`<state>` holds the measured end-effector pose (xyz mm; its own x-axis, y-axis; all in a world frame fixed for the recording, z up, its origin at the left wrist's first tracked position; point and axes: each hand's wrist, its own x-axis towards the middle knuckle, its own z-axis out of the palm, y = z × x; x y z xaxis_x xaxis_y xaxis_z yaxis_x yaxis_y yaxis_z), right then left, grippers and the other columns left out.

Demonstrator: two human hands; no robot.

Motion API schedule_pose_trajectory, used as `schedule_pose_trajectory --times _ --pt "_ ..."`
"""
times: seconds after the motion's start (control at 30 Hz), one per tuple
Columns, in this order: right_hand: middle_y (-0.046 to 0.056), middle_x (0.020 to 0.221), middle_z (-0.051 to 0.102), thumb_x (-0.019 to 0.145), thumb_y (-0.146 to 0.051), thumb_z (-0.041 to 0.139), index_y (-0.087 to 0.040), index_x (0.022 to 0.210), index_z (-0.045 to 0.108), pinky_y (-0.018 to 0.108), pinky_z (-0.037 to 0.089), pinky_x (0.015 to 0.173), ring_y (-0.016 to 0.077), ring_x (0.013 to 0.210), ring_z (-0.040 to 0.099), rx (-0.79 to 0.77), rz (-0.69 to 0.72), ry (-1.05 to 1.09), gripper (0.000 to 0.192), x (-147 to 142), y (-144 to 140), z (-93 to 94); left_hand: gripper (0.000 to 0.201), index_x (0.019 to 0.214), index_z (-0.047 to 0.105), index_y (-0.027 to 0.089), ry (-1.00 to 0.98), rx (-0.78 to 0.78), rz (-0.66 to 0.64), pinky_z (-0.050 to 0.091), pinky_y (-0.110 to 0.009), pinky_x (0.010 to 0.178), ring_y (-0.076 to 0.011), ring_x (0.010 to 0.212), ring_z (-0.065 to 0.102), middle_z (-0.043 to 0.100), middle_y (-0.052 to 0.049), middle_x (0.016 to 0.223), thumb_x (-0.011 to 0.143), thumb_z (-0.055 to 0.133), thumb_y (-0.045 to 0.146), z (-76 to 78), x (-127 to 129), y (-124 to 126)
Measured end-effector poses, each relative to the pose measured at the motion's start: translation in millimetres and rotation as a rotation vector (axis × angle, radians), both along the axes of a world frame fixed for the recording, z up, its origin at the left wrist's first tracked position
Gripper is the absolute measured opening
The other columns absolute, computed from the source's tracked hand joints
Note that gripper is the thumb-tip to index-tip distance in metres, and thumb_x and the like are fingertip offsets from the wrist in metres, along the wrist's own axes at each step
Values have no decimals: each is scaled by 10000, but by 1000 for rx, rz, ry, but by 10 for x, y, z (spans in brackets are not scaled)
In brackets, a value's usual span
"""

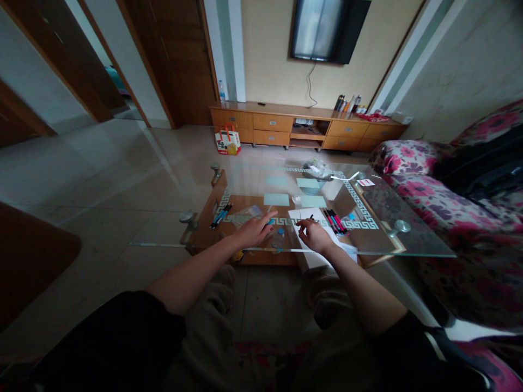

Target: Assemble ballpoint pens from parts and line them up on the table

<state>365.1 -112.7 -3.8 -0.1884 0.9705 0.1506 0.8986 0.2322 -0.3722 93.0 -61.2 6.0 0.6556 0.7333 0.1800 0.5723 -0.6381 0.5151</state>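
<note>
My left hand [254,231] is over the front part of the glass table [412,242], index finger stretched out and the other fingers curled. A small blue piece, seemingly part of a pen [270,221], shows at its fingers. My right hand [314,235] hovers at a white sheet of paper [304,215], fingers bent in a pinch. The dark tip of a slim black pen [311,216] sticks out behind its knuckles. Blue and black pens [220,215] lie to the left. Pink and black pens [335,222] lie side by side right of the paper.
A clear bottle with a blue cap [280,233] is seen between my hands, at the table's front. Farther back are a bowl with a plastic bag [317,169] and a small card [365,182]. A flowered sofa [412,158] stands right, a low cabinet [272,122] beyond.
</note>
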Motion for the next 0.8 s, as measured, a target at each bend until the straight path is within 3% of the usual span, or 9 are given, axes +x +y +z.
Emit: schedule_pose_trajectory --times 0.5,0.8 --pt "76 968 661 889 -200 562 -196 998 698 261 466 754 165 805 615 -55 -11 -75 174 47 -5 -24 550 1518 330 243 9 4 4 481 -325 776 -248 824 677 698 -79 870 1000 386 420 0 4 -1" --pt "75 979 647 912 -218 539 -191 986 678 274 473 783 167 824 620 16 -24 -9 160 -17 -7 25 483 1448 438 235 -205 -122 -24 483 -323 804 -216 837 674 727 -62 899 991 420 390 -17 30 16"
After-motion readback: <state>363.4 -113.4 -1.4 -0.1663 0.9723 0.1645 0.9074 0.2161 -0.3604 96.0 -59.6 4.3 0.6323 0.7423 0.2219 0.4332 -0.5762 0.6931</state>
